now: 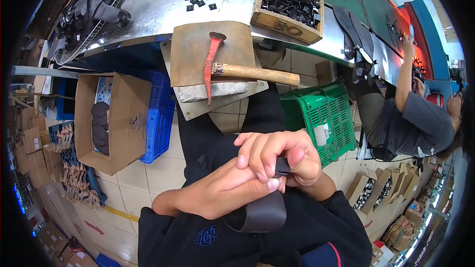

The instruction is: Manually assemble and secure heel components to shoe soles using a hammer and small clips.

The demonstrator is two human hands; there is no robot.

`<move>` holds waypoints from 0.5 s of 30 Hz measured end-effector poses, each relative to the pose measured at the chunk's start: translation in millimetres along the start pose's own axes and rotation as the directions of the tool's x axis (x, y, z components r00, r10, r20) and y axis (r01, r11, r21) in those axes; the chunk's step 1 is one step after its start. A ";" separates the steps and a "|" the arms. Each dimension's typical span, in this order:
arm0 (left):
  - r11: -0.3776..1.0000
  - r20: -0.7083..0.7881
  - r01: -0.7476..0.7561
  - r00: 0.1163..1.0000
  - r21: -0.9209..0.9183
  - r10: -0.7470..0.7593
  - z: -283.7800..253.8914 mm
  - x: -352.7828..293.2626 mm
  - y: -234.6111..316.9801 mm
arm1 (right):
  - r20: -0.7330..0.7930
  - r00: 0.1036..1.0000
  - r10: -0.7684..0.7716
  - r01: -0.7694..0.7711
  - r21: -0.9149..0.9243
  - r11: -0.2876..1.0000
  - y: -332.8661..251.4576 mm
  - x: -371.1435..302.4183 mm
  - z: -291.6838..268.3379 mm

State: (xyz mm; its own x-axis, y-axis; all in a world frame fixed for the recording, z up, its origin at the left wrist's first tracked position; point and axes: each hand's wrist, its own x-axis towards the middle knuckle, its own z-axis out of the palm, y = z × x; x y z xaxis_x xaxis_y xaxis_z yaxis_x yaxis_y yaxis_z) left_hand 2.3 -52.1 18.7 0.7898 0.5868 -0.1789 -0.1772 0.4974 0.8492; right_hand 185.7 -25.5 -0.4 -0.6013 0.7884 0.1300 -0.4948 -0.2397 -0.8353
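Observation:
Close to my body, my left hand (222,188) is closed around a dark sandal (267,213), whose wide smooth strap curves out below the fingers. From above, my right hand (284,151) grips the sandal's black block-like end, which looks like its heel, with fingers curled over it and touching my left hand. Whether a small part is pinched there is hidden. Beyond the hands, a hammer (257,73) with a red head and wooden handle lies on a brown pad (185,44) over a block.
A wooden box (287,28) of small black pieces stands on the metal bench (148,12), near several loose black squares (200,3). A wire basket (94,32) holds dark shoes. A green crate (341,118) and cardboard box (131,123) flank my legs. A co-worker (415,123) sits at right.

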 end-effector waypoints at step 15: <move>0.978 -0.075 0.065 0.994 -0.199 -0.081 8.9 20.9 -4.4 | 0.070 0.995 0.068 -0.074 0.080 0.994 2.5 -16.3 -30.7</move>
State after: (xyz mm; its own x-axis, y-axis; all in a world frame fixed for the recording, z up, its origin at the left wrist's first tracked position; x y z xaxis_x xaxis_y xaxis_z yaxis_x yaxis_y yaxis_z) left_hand 24.8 -47.7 15.6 0.7553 0.5906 -0.2841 -0.2388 0.6517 0.7199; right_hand 213.6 -21.4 -21.0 -0.6761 0.7286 0.1097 -0.4978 -0.3419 -0.7971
